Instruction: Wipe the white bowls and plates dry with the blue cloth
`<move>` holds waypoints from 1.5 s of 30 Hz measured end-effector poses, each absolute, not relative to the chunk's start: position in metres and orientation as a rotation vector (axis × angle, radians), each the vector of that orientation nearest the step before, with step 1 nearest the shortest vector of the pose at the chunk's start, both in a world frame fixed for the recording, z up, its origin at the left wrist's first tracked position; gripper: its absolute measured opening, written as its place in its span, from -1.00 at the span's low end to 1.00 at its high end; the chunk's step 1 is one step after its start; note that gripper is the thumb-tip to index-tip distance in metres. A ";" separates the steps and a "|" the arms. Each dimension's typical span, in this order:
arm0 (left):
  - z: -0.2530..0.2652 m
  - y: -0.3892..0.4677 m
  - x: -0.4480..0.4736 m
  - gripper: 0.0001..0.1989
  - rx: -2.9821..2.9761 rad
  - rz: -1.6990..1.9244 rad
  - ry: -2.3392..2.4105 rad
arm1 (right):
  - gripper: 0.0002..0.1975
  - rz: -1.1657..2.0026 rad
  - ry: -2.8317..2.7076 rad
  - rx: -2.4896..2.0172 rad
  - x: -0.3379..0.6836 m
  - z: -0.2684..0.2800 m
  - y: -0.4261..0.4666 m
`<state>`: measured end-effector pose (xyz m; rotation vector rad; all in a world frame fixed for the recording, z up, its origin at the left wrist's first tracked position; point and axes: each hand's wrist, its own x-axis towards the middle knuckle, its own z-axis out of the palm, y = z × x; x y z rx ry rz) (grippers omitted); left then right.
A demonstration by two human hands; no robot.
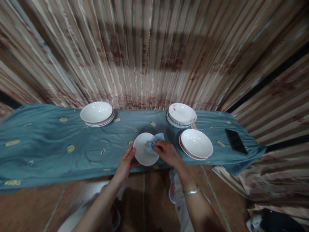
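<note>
A white bowl [142, 153] is held over the near part of the table, its inside facing me. My left hand [127, 160] grips its left rim, thumb on the edge and the other fingers mostly hidden behind. In my right hand [166, 153] a light blue cloth [156, 139] is pinched and pressed against the right side of the bowl's inside. Just right of that hand sits a short stack of white bowls [196, 144] with a reddish rim showing below the top one. Behind it stands a stack of plates [182, 113] with a floral pattern.
Another stack of white bowls [97, 112] stands at the back left. A black phone [236, 141] lies near the right end. The narrow table wears a teal cloth [48, 141] with yellow pineapple prints. Striped curtains [149, 54] hang close behind it.
</note>
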<state>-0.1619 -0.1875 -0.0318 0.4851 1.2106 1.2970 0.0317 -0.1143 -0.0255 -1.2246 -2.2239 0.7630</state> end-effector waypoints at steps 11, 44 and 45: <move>-0.038 -0.190 -0.161 -0.24 0.512 1.313 1.199 | -0.76 0.987 -1.704 -1.097 0.020 -0.056 -0.086; -0.033 -0.188 -0.159 -0.20 0.489 1.324 1.164 | -0.59 1.578 -2.105 -0.704 0.005 -0.003 -0.135; -0.034 -0.188 -0.160 -0.19 0.497 1.298 1.188 | -0.59 1.552 -2.140 -0.722 0.008 -0.003 -0.135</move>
